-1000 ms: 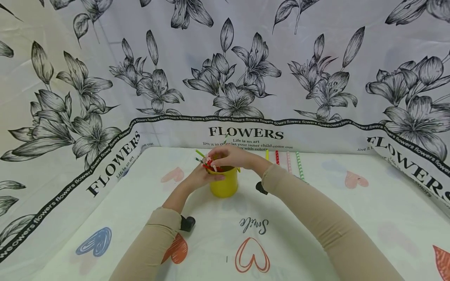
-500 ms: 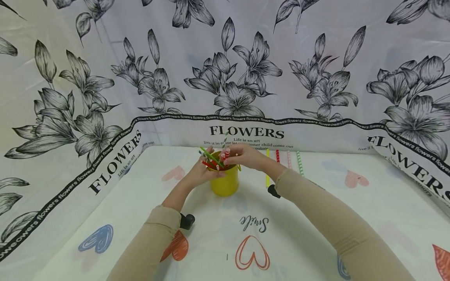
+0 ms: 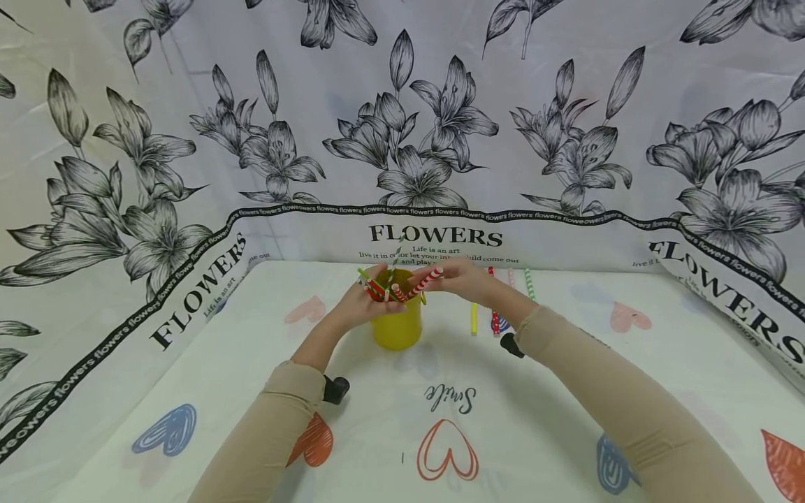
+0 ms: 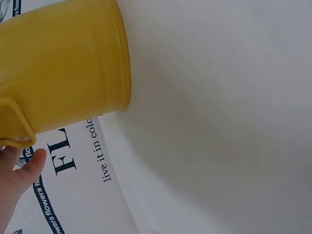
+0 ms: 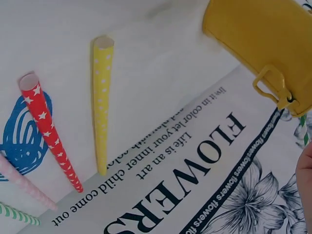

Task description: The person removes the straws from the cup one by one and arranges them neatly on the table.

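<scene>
A yellow bucket (image 3: 397, 331) stands upright on the table, with several paper straws (image 3: 377, 288) leaning in its mouth. My left hand (image 3: 360, 302) holds the bucket's left rim, thumb at the front; the straws lean close to that hand, and whether it also grips any is hard to tell. My right hand (image 3: 467, 279) pinches a red-and-white striped straw (image 3: 426, 281) over the bucket's right rim. The straw is tilted, its lower end near the bucket's mouth. In the left wrist view only part of a hand shows near the bucket's handle (image 4: 19, 122).
To the right of the bucket lie a yellow dotted straw (image 5: 102, 102), a red star straw (image 5: 48, 129), a pink straw (image 5: 24, 180) and a green-and-white striped straw (image 5: 19, 214), side by side. A flower-printed cloth (image 3: 415, 140) hangs behind the table.
My right hand has drawn back from among the straws towards the right, lifting the red-and-white striped straw. The straws in the bucket have shifted. My left hand stays at the rim.
</scene>
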### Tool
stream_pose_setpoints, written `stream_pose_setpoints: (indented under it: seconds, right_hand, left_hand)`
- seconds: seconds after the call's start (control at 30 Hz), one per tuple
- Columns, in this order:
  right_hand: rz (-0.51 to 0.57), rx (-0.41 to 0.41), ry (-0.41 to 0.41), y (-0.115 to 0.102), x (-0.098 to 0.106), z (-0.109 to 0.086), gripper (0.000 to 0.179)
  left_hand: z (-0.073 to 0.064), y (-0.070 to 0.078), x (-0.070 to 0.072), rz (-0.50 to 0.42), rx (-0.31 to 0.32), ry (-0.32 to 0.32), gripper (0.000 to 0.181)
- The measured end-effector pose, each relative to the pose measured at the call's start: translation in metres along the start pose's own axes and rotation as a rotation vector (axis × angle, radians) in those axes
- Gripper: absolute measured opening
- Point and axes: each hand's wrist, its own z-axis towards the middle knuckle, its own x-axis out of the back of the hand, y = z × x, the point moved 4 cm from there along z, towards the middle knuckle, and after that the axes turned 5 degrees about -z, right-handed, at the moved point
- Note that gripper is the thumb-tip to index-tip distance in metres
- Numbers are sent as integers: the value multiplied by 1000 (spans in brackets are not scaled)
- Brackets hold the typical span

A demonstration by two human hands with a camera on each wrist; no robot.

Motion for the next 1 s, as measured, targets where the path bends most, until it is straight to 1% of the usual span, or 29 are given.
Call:
stream_pose_setpoints:
  seconds: [0.07,0.13,0.23,0.3,0.37,0.43,0.53,0.63,0.73,0.9,1.0]
  right_hand:
    - [34,3,18,0,6,-5,34]
    - [59,-8,58,0,12,-10,36]
    - [79,18,133,-3,22,-18,38]
    - [112,41,183,-5,28,-23,39]
    - [157,89,220,-7,34,-27,38]
    - [197,126,248,-7,38,-31,37]
    - [245,160,277,-8,46,-36,33]
    - [273,150,314,-7,55,-42,29]
    - [300,127,351,-6,65,-47,30]
    - [283,64,449,-4,82,-59,30]
    - [243,19,514,-2,90,-68,37]
  left_hand:
    - [0,0,1,17,-8,-6,91]
    - [0,1,1,23,-19,-15,90]
    - [-1,1,2,36,11,-17,96]
    - [-2,0,2,39,44,-16,100]
    - [-3,-1,2,39,84,-18,103]
    - [-4,-2,2,41,110,-19,108]
    - [-6,-4,2,39,114,-22,121]
    - [-6,-5,3,23,101,-24,136]
    - [-6,-4,3,10,90,-28,144]
    - [-6,-4,3,-2,99,-32,145]
    - [-7,-4,3,-6,119,-33,138]
